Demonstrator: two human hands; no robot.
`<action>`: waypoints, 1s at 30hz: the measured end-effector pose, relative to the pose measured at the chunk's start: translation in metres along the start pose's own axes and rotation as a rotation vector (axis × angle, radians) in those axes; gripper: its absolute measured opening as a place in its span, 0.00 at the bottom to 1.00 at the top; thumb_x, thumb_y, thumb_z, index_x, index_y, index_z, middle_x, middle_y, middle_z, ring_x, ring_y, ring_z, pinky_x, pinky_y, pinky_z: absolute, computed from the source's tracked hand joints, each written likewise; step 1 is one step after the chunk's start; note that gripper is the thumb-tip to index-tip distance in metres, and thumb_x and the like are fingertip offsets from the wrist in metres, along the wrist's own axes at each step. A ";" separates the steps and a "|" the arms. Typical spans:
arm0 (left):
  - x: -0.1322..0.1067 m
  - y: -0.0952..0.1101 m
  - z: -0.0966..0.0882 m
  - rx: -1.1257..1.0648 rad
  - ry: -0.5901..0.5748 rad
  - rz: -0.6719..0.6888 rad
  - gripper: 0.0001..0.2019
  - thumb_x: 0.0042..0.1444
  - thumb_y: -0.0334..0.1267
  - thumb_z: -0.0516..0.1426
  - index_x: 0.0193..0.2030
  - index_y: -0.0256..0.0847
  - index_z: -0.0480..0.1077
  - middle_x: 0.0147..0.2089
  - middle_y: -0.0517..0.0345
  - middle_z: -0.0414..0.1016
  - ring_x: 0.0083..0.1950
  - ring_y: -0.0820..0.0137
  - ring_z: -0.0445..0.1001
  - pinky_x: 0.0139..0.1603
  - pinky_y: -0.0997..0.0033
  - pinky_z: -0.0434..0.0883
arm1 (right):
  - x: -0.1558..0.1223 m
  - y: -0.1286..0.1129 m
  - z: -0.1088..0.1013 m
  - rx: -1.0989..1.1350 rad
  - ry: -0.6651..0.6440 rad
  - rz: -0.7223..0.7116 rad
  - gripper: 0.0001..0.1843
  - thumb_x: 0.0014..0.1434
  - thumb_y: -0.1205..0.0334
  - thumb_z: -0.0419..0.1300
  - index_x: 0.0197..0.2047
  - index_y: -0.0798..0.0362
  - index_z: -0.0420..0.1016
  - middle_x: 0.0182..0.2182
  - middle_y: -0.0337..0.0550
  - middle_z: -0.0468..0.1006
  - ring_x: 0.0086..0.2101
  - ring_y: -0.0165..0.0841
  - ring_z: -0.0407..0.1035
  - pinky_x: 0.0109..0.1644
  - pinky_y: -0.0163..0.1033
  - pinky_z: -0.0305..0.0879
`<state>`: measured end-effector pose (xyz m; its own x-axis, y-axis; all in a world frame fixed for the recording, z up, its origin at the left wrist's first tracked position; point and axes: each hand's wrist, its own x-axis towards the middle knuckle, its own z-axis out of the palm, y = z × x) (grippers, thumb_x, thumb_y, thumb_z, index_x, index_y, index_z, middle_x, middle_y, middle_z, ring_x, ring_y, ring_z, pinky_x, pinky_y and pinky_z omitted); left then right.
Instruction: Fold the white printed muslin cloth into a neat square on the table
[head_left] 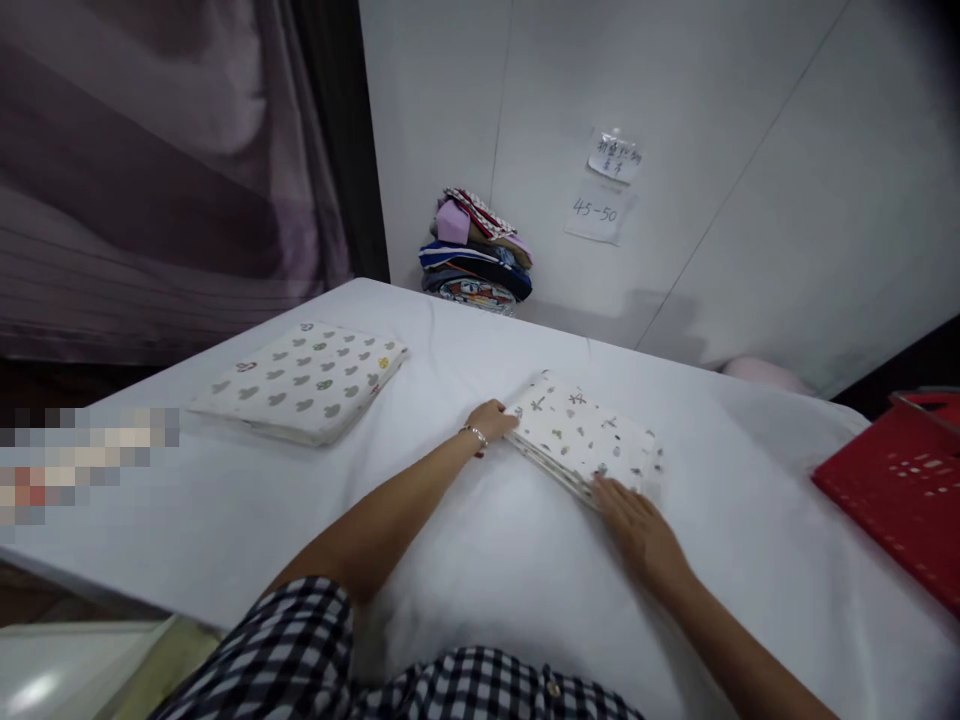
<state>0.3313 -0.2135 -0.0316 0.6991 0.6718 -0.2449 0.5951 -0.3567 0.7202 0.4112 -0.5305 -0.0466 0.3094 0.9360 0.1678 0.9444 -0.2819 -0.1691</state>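
A folded white cloth (581, 430) printed with small plant-like motifs lies in front of me on the white-covered table (465, 545). At its left corner, my left hand (491, 422) pinches the folded layers, fingertips partly hidden at the edge. My right hand (637, 525) rests with fingers stretched out flat on the cloth's near right edge. Farther left lies a second folded white cloth (304, 385), covered in grey mushroom-like shapes with a few coloured ones; neither hand touches it.
On the right stands a red perforated plastic basket (892, 480). Beyond the table's far edge, a stack of folded fabrics (476, 250) sits against the white wall. Two paper notes (596, 210) hang there. A purple curtain (150, 170) hangs at the left; a blurred-out patch covers the left table edge.
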 end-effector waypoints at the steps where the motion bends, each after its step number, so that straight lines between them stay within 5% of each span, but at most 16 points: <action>1: -0.010 -0.002 0.004 0.015 -0.027 0.028 0.19 0.43 0.46 0.60 0.42 0.42 0.69 0.41 0.52 0.76 0.39 0.62 0.74 0.32 0.71 0.64 | -0.007 0.013 -0.004 -0.010 0.002 0.033 0.32 0.58 0.68 0.41 0.65 0.43 0.52 0.62 0.36 0.55 0.61 0.39 0.51 0.60 0.53 0.55; 4: -0.035 -0.006 0.014 0.008 -0.025 0.079 0.18 0.43 0.49 0.61 0.39 0.42 0.69 0.37 0.55 0.76 0.37 0.63 0.74 0.31 0.72 0.63 | -0.022 0.035 -0.008 -0.012 0.004 0.085 0.33 0.56 0.70 0.42 0.65 0.42 0.52 0.62 0.33 0.55 0.62 0.37 0.49 0.63 0.53 0.50; 10: -0.037 -0.007 0.008 0.006 -0.083 0.040 0.20 0.46 0.53 0.58 0.40 0.42 0.69 0.37 0.54 0.77 0.35 0.63 0.75 0.31 0.71 0.64 | -0.020 0.024 -0.008 0.073 0.023 0.115 0.29 0.58 0.61 0.49 0.63 0.44 0.57 0.60 0.39 0.60 0.61 0.40 0.50 0.62 0.56 0.50; 17: -0.025 0.011 0.008 0.048 -0.027 0.036 0.28 0.47 0.53 0.58 0.52 0.41 0.63 0.49 0.47 0.73 0.46 0.59 0.73 0.37 0.71 0.65 | 0.031 0.034 -0.026 0.216 0.125 0.252 0.26 0.62 0.52 0.47 0.60 0.52 0.62 0.61 0.47 0.60 0.61 0.40 0.50 0.62 0.52 0.51; 24: -0.037 0.010 0.014 0.173 -0.004 0.172 0.25 0.55 0.47 0.53 0.58 0.42 0.56 0.53 0.47 0.70 0.52 0.59 0.70 0.46 0.69 0.64 | 0.058 0.065 -0.003 0.013 0.055 0.423 0.25 0.62 0.52 0.47 0.59 0.54 0.61 0.63 0.53 0.55 0.62 0.46 0.45 0.60 0.62 0.45; 30: -0.038 0.007 0.015 0.215 0.017 0.195 0.26 0.57 0.48 0.51 0.60 0.40 0.54 0.52 0.46 0.71 0.52 0.59 0.70 0.46 0.67 0.64 | 0.042 0.082 0.010 0.297 0.317 0.458 0.27 0.59 0.49 0.50 0.57 0.54 0.65 0.62 0.53 0.56 0.62 0.44 0.45 0.62 0.59 0.46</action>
<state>0.3147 -0.2511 -0.0268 0.8031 0.5869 -0.1033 0.5216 -0.6084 0.5981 0.5000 -0.5126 -0.0627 0.7360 0.6135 0.2862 0.6513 -0.5262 -0.5468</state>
